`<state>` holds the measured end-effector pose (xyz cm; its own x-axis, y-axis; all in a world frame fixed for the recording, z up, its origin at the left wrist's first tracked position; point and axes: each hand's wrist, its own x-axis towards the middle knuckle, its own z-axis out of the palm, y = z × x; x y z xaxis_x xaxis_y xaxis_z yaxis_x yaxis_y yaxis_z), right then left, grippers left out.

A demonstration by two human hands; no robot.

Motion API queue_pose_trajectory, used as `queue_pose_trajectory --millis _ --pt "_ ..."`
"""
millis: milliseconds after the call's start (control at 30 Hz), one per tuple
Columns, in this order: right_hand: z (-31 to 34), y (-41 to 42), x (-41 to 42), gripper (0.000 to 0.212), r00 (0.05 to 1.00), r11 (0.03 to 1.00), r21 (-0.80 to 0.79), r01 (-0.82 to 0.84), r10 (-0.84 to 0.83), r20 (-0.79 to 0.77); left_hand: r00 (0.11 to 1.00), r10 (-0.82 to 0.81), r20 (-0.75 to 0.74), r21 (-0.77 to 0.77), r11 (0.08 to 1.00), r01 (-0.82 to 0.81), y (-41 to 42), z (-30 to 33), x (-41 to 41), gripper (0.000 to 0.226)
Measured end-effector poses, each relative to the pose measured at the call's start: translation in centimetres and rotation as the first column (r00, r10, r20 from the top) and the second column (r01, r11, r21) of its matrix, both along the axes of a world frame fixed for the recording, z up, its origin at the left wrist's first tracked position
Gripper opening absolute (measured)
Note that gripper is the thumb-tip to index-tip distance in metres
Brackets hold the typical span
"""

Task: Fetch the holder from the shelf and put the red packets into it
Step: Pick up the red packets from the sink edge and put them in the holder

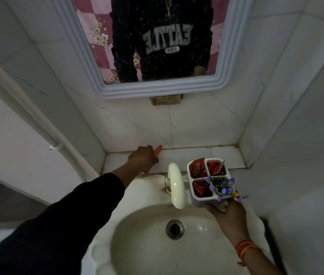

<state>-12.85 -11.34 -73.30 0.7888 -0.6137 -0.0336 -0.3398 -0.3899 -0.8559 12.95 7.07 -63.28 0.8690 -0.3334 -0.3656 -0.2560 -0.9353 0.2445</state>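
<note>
A white four-compartment holder is held above the right side of the basin, with my right hand gripping it from below. Red packets fill three of its compartments; the fourth holds small purple and yellow items. My left hand reaches to the tiled shelf behind the sink and is closed around a thin red-pink stick-like thing, whose ends stick out above and below the fist. I cannot tell whether it is a packet.
A cream faucet stands between my two hands. The white basin with its drain lies below. A framed mirror hangs on the tiled wall, and a white pipe runs along the left wall.
</note>
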Motion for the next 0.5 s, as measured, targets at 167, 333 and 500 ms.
queue_pose_trajectory --millis 167,333,500 --pt "0.3 0.2 0.3 0.065 1.000 1.000 0.023 -0.019 0.019 0.005 0.993 -0.109 -0.050 -0.177 0.979 0.099 -3.1 8.3 -2.4 0.039" --pt "0.5 0.3 0.1 0.068 1.000 0.999 0.055 -0.001 0.000 0.022 0.951 -0.309 0.036 -0.094 0.946 0.311 -6.6 13.0 -5.6 0.028" --pt "0.9 0.4 0.1 0.073 0.996 0.997 0.078 -0.012 0.005 0.088 0.925 -0.375 -0.057 -0.038 0.927 0.373 -8.5 12.7 -7.5 0.028"
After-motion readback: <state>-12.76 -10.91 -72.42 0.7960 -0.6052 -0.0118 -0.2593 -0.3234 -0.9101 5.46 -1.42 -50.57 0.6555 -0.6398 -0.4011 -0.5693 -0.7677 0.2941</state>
